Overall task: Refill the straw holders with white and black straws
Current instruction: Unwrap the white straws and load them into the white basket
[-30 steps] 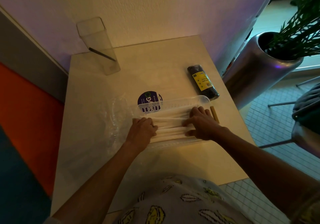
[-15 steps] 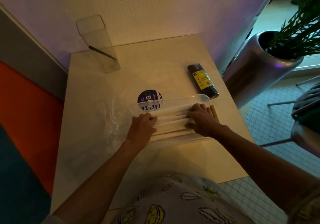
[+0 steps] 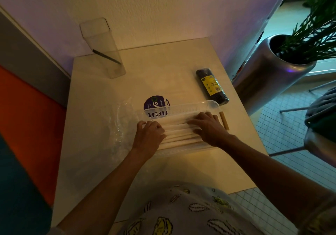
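A clear slotted tray (image 3: 181, 107) in the middle of the table holds several white straws (image 3: 177, 129) lying side by side. My left hand (image 3: 150, 134) rests on their left ends with the fingers curled over them. My right hand (image 3: 207, 126) lies flat on their right ends, fingers spread. A tall clear holder (image 3: 101, 47) stands at the back left with one black straw (image 3: 106, 57) leaning inside. A wrapped pack of black straws (image 3: 211, 86) with a yellow label lies at the right.
Crumpled clear plastic wrap (image 3: 118, 125) and a round purple label (image 3: 155, 103) lie left of and behind the tray. One tan straw (image 3: 224, 120) lies just right of the tray. A silver planter (image 3: 272, 70) with a green plant stands past the table's right edge.
Both hands have shifted slightly over the white straws in the tray; the right hand's fingers have slid a little leftward along them. Nothing was lifted.
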